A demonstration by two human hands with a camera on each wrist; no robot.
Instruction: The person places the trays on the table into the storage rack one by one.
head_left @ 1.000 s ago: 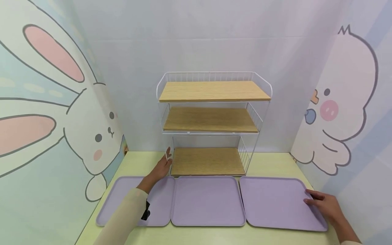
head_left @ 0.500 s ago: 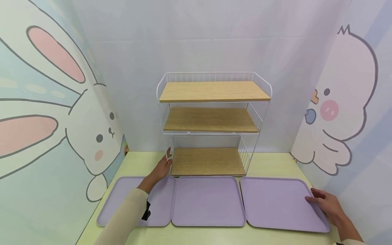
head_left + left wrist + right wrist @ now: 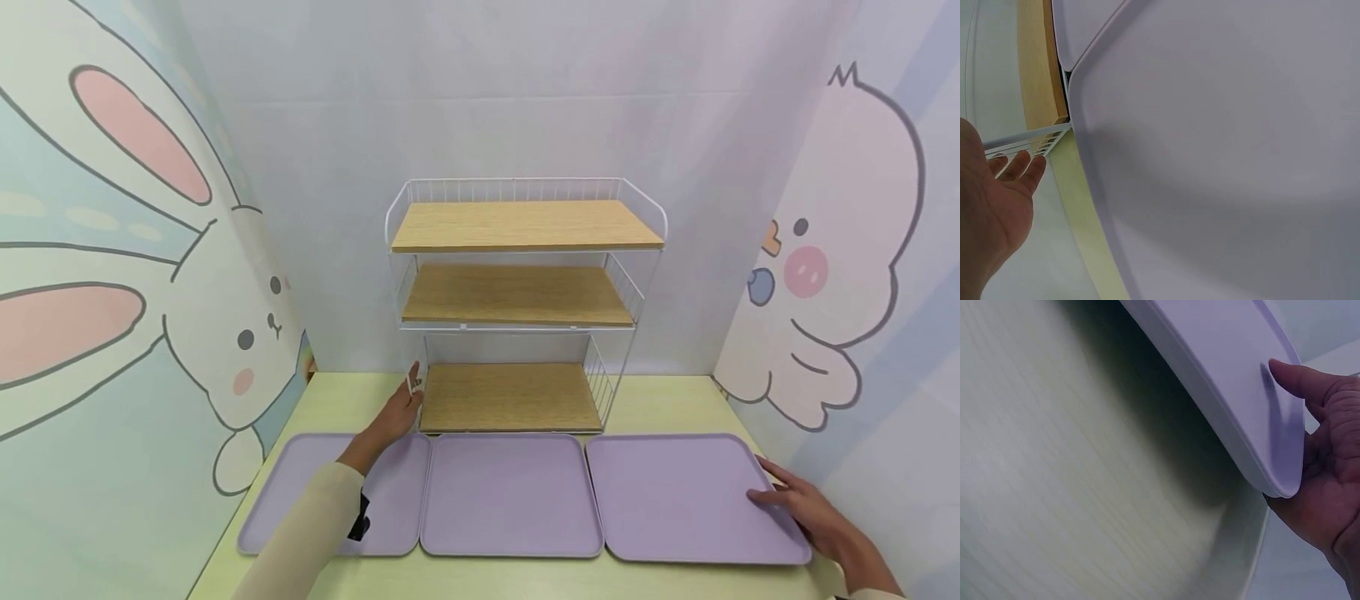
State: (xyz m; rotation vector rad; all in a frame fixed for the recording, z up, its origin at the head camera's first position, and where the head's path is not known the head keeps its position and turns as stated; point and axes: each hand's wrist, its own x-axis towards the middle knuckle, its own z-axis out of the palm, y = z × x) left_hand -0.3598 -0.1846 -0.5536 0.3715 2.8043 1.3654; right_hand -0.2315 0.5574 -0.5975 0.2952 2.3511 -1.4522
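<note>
Right tray (image 3: 690, 500): outer edge gripped by the right hand (image 3: 806, 507), thumb laid over the rim, fingers partly hidden behind it, presumably so its position can be steered. It is set just beside the middle tray (image 3: 512, 496), the left tray (image 3: 296, 467) beyond; 3 in 1 row before the wire rack (image 3: 517, 293), perhaps for easy reach. Left hand (image 3: 393, 414) held loosely, fingers apart, at the rack's side, possibly as a brace; whether wire is touched cannot be told.

No readable text anywhere.
</note>
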